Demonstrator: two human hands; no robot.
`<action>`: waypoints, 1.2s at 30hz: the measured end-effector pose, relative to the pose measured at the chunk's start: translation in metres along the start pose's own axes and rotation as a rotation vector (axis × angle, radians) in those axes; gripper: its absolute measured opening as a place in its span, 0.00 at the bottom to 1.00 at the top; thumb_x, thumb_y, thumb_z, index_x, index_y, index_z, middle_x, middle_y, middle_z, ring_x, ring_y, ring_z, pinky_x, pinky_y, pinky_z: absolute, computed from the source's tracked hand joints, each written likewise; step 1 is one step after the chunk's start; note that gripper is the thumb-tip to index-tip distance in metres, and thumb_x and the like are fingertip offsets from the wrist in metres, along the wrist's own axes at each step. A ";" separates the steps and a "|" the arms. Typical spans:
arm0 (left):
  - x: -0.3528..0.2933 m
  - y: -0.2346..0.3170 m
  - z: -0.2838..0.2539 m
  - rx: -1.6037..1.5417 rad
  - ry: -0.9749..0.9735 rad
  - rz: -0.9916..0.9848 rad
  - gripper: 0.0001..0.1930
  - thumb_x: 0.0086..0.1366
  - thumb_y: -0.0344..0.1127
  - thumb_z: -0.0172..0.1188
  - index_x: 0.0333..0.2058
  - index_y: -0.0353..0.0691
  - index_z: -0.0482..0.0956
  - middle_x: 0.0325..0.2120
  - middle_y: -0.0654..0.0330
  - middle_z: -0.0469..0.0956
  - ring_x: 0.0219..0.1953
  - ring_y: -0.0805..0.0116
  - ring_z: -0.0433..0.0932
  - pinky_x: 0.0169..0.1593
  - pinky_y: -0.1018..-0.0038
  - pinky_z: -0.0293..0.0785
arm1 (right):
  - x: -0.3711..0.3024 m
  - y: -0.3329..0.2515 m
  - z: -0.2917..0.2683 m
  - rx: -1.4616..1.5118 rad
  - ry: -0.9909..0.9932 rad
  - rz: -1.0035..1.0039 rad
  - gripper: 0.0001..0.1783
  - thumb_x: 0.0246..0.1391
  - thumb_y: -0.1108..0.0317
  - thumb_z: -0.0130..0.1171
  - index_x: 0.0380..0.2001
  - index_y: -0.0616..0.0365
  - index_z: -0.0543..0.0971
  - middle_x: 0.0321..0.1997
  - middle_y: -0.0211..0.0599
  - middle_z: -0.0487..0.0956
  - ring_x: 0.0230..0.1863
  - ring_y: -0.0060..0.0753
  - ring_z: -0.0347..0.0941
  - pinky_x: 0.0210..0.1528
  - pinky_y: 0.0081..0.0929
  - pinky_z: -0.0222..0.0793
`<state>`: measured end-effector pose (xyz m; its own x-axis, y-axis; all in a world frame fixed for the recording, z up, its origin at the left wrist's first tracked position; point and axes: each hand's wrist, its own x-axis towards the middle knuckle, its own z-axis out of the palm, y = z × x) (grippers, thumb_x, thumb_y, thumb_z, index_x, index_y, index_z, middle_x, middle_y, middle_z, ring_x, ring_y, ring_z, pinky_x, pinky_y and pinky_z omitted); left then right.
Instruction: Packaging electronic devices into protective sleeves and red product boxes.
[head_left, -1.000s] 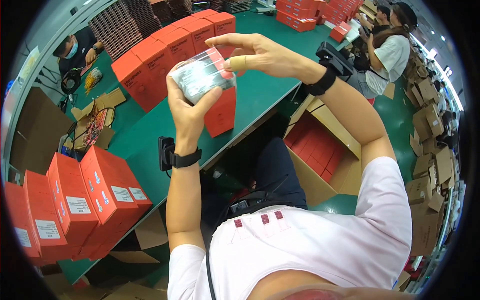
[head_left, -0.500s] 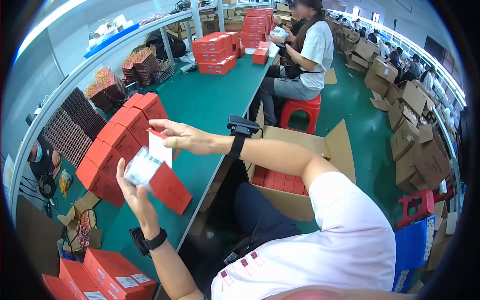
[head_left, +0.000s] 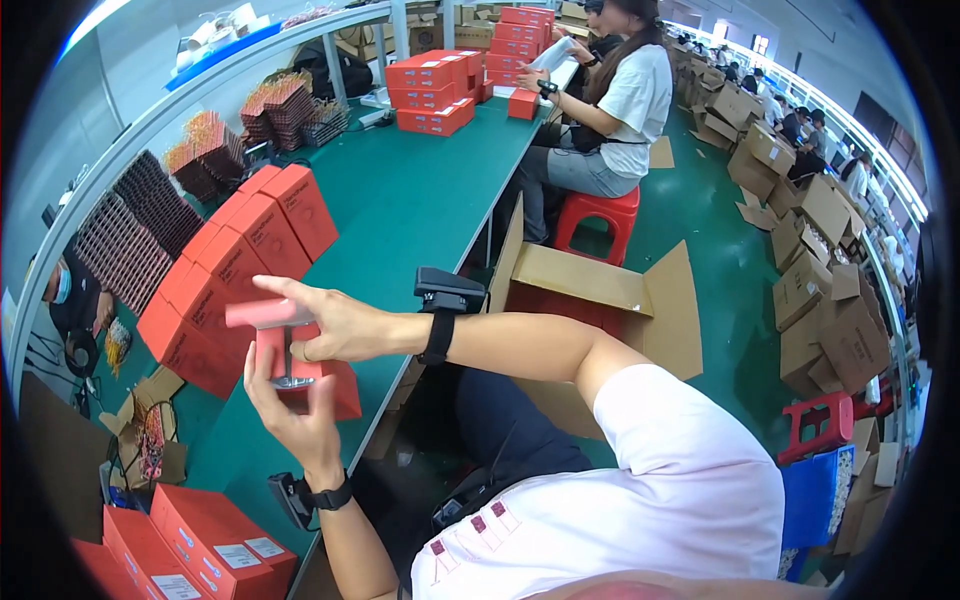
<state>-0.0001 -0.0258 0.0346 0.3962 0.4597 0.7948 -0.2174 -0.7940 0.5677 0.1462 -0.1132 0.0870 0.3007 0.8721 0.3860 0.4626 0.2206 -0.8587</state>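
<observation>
A small red carton (head_left: 345,388) is tilted over the near part of the green table, its end open and a flap (head_left: 262,313) raised. My left hand (head_left: 300,425) grips it from the near side, fingers along one side and thumb on the other. Bent over the top is my right hand (head_left: 350,325), its thumb at the opening and its fingers around the raised flap, which is blurred. A bit of shiny, clear-looking wrapping (head_left: 293,381) shows at the carton's mouth. What lies deeper inside is hidden.
Red cartons (head_left: 235,260) stand in rows just beyond my hands; more (head_left: 225,545) lie near left. Dark stacked parts (head_left: 150,210) line the table's left. An open cardboard box (head_left: 590,275) stands right of the table edge. A co-worker (head_left: 620,100) sits farther along on a red stool (head_left: 598,222).
The whitish wrapped item between my hands has gone from view, leaving only a shiny bit at the carton's mouth. My right hand has come lower and closer to my left hand.
</observation>
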 end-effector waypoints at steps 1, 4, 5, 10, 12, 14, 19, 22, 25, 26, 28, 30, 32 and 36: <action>0.000 0.001 -0.004 0.156 -0.022 0.047 0.33 0.50 0.37 0.77 0.55 0.34 0.76 0.55 0.47 0.75 0.58 0.49 0.74 0.60 0.59 0.70 | -0.001 -0.003 0.003 0.015 -0.039 -0.018 0.52 0.47 0.71 0.69 0.74 0.54 0.55 0.54 0.49 0.78 0.51 0.44 0.79 0.55 0.35 0.74; 0.001 -0.010 -0.021 0.137 -0.018 -0.057 0.26 0.55 0.34 0.73 0.52 0.32 0.76 0.49 0.47 0.76 0.51 0.46 0.75 0.55 0.59 0.71 | 0.008 0.016 0.031 -0.342 0.009 -0.560 0.33 0.47 0.60 0.73 0.57 0.56 0.78 0.56 0.47 0.76 0.53 0.47 0.74 0.60 0.39 0.69; 0.000 -0.012 -0.021 0.132 -0.025 -0.065 0.26 0.54 0.34 0.73 0.51 0.32 0.77 0.48 0.46 0.76 0.49 0.45 0.75 0.54 0.61 0.72 | 0.008 0.007 0.032 -0.284 0.018 -0.542 0.29 0.47 0.54 0.73 0.51 0.57 0.81 0.54 0.46 0.78 0.51 0.48 0.74 0.60 0.41 0.68; -0.009 -0.012 0.007 -0.039 0.173 -0.165 0.55 0.46 0.42 0.81 0.67 0.32 0.56 0.59 0.44 0.69 0.61 0.51 0.71 0.63 0.63 0.68 | 0.010 -0.004 0.024 -0.395 0.043 -0.509 0.19 0.55 0.65 0.67 0.51 0.53 0.84 0.50 0.43 0.83 0.54 0.44 0.78 0.58 0.35 0.73; -0.013 -0.015 0.009 0.009 0.145 -0.197 0.54 0.45 0.42 0.82 0.66 0.31 0.58 0.56 0.44 0.72 0.58 0.50 0.74 0.60 0.63 0.72 | 0.011 -0.004 0.024 -0.290 -0.004 -0.402 0.17 0.61 0.65 0.64 0.53 0.52 0.83 0.53 0.41 0.83 0.58 0.42 0.76 0.61 0.37 0.72; -0.013 -0.012 0.009 -0.083 0.141 -0.291 0.51 0.43 0.41 0.82 0.63 0.32 0.61 0.54 0.45 0.74 0.54 0.50 0.77 0.55 0.62 0.76 | 0.016 -0.004 0.025 -0.307 -0.065 -0.350 0.17 0.62 0.65 0.62 0.53 0.52 0.83 0.58 0.43 0.80 0.61 0.43 0.74 0.62 0.38 0.71; -0.019 -0.014 0.006 0.005 0.151 -0.281 0.49 0.43 0.41 0.82 0.60 0.33 0.63 0.52 0.46 0.74 0.51 0.50 0.78 0.52 0.62 0.78 | 0.002 0.006 0.030 -0.649 -0.108 -0.474 0.21 0.63 0.61 0.60 0.58 0.47 0.80 0.67 0.49 0.71 0.69 0.55 0.64 0.68 0.45 0.62; -0.016 -0.016 0.010 -0.003 0.169 -0.236 0.48 0.43 0.41 0.82 0.59 0.33 0.62 0.52 0.46 0.74 0.51 0.49 0.78 0.51 0.61 0.78 | -0.005 0.003 0.030 -0.791 -0.080 -0.535 0.24 0.61 0.56 0.62 0.60 0.46 0.79 0.68 0.51 0.70 0.69 0.60 0.62 0.69 0.48 0.60; -0.019 -0.017 0.013 -0.069 0.156 -0.248 0.50 0.44 0.40 0.82 0.61 0.33 0.61 0.53 0.44 0.73 0.53 0.48 0.77 0.52 0.60 0.77 | -0.003 -0.004 0.027 -0.948 -0.055 -0.595 0.32 0.55 0.51 0.66 0.62 0.48 0.77 0.66 0.56 0.70 0.68 0.61 0.64 0.68 0.50 0.60; -0.024 -0.020 0.014 -0.102 0.129 -0.283 0.51 0.44 0.40 0.82 0.62 0.32 0.60 0.54 0.44 0.72 0.54 0.47 0.76 0.53 0.60 0.76 | 0.002 -0.012 0.027 -0.989 -0.036 -0.492 0.37 0.51 0.49 0.68 0.63 0.52 0.75 0.65 0.58 0.71 0.66 0.60 0.66 0.67 0.48 0.62; -0.039 -0.023 0.010 -0.103 0.064 -0.297 0.55 0.46 0.41 0.82 0.67 0.31 0.56 0.57 0.42 0.71 0.56 0.44 0.74 0.58 0.59 0.72 | 0.016 -0.022 0.026 -1.029 0.007 -0.398 0.43 0.47 0.47 0.70 0.64 0.56 0.73 0.64 0.60 0.71 0.64 0.59 0.68 0.66 0.46 0.64; -0.054 -0.020 -0.012 0.038 -0.116 -0.293 0.55 0.48 0.43 0.80 0.69 0.31 0.55 0.59 0.42 0.70 0.57 0.43 0.73 0.61 0.58 0.69 | 0.033 -0.028 0.015 -0.957 -0.290 0.009 0.49 0.42 0.46 0.72 0.64 0.64 0.71 0.62 0.62 0.72 0.60 0.58 0.71 0.62 0.42 0.68; -0.067 -0.013 -0.043 0.095 -0.259 -0.289 0.41 0.55 0.40 0.76 0.63 0.30 0.68 0.58 0.42 0.73 0.61 0.46 0.72 0.64 0.60 0.67 | 0.058 -0.042 -0.019 -0.917 -0.420 0.118 0.45 0.42 0.51 0.74 0.59 0.69 0.73 0.48 0.53 0.81 0.46 0.46 0.79 0.49 0.35 0.76; -0.082 0.005 -0.098 -0.141 -0.328 -0.604 0.25 0.61 0.30 0.69 0.56 0.30 0.77 0.53 0.48 0.79 0.58 0.57 0.77 0.63 0.65 0.69 | 0.101 -0.014 -0.116 -0.782 -0.337 0.129 0.40 0.39 0.61 0.76 0.56 0.69 0.75 0.40 0.43 0.84 0.38 0.33 0.80 0.42 0.31 0.77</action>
<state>-0.1213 -0.0287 -0.0070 0.7279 0.6429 0.2384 0.0210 -0.3684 0.9294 0.2667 -0.0789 0.1776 0.1838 0.9802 0.0741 0.9208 -0.1454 -0.3619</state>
